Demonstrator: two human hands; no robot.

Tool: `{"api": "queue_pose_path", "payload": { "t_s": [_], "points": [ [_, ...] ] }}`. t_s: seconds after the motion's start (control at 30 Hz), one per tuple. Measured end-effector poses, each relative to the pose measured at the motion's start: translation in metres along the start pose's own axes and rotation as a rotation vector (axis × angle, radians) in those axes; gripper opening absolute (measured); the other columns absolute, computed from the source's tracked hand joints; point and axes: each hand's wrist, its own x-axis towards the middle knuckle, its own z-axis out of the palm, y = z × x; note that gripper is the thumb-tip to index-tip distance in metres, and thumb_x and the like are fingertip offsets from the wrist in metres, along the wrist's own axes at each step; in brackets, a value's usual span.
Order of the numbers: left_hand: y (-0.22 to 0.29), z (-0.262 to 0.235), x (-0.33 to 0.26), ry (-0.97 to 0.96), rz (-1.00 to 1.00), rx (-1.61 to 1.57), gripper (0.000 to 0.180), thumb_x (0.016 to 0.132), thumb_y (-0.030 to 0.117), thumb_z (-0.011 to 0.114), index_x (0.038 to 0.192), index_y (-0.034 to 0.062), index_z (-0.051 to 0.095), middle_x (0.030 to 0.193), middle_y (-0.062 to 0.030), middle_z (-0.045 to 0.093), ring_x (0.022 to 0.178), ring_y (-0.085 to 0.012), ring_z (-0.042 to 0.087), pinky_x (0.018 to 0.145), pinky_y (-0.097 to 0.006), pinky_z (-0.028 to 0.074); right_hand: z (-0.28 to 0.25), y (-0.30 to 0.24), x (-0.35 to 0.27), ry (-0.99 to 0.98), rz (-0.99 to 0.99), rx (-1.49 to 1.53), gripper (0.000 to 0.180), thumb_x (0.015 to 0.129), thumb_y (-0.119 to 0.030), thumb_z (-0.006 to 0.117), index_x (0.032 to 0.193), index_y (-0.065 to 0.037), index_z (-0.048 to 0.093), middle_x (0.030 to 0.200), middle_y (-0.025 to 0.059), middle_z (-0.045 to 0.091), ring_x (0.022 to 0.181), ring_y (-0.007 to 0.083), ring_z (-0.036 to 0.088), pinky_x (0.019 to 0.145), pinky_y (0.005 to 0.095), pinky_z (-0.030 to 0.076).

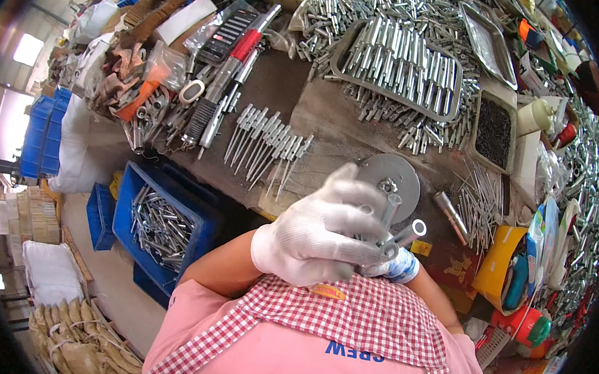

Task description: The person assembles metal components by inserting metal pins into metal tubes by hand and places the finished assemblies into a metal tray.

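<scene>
My left hand [324, 231], in a white knit glove, is in front of my chest. Its fingers curve around bright metal tubes [406, 232], whose open ends point up past the fingertips. Behind it is my right hand [399, 266], with a blue-and-white covering at the wrist; its fingers are hidden, so its hold on the tubes cannot be made out. Just beyond the hands stands a round grey metal disc [406, 180] with a small fixture at its centre. Slim rods with thicker sleeves [264, 140] lie in a row on the bench to the left.
A metal tray [336, 64] of stacked tubes sits on a large heap at the back. Thin rods [480, 205] and a thicker metal cylinder [451, 215] lie to the right. A blue crate [129, 183] of metal parts stands low left. Tools [212, 99] clutter the back left.
</scene>
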Motion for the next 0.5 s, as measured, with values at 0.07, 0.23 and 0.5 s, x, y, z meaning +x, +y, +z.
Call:
{"api": "queue_pose_path", "payload": {
  "t_s": [0.07,0.23,0.5],
  "points": [
    [-0.007,-0.005,-0.007,0.323,-0.114,-0.143,0.052,0.081,0.050,0.059,0.096,0.0008,0.066,0.101,-0.0126,0.063,0.111,-0.0297,0.051,0.103,-0.048,0.027,0.001,0.008,-0.007,-0.001,0.142,0.318,0.065,0.071,-0.017,0.074,0.129,-0.006,0.046,0.123,0.0084,0.051,0.111,0.0204,0.048,0.097,0.0371,0.039],
    [-0.037,-0.018,-0.029,0.600,-0.869,0.486,0.037,0.078,0.029,0.068,0.102,0.0008,0.062,0.095,-0.0140,0.066,0.084,-0.0236,0.064,0.076,-0.037,0.050,-0.002,0.015,-0.010,0.084,0.209,0.332,0.075,0.067,-0.018,0.078,0.133,-0.008,0.043,0.126,0.0078,0.050,0.114,0.0200,0.048,0.097,0.0365,0.039],
    [-0.098,0.022,-0.055,-0.152,-1.110,1.088,0.012,0.081,0.015,0.057,0.082,0.0043,0.060,0.071,-0.0165,0.063,0.072,-0.0302,0.066,0.067,-0.037,0.053,0.009,-0.006,-0.002,0.255,0.127,0.002,0.056,0.071,-0.014,0.076,0.121,-0.006,0.052,0.117,0.0069,0.056,0.108,0.0168,0.052,0.094,0.0343,0.042]
  ]
}}
